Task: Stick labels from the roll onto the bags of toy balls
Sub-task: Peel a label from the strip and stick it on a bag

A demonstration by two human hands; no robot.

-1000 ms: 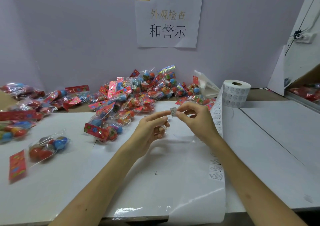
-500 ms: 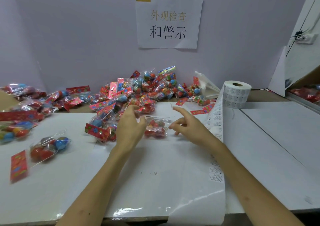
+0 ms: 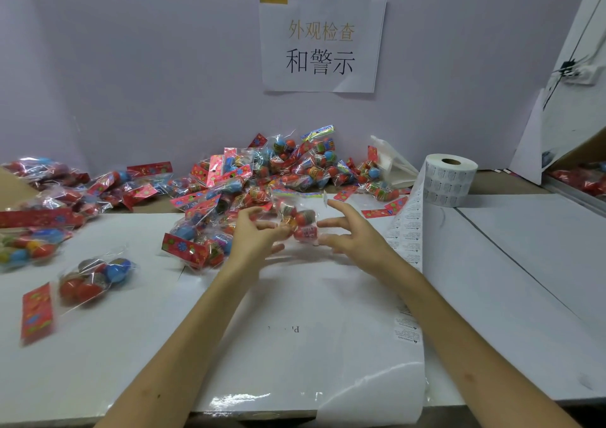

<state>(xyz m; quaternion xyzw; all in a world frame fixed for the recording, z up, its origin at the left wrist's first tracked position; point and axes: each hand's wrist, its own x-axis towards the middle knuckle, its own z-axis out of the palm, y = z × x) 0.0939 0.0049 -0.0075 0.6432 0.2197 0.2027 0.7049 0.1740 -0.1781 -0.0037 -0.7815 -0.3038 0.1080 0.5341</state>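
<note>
Fingers of your left hand (image 3: 259, 235) pinch the left edge of the bag (image 3: 296, 221) of toy balls. Its long side runs mostly away from you. Your right hand (image 3: 355, 235) is just right of the bag, fingers spread wide. The label roll (image 3: 449, 178) stands farther right.

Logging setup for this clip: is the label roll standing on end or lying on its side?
Standing on end: the label roll has its core hole facing up, with a strip unwound.
</note>
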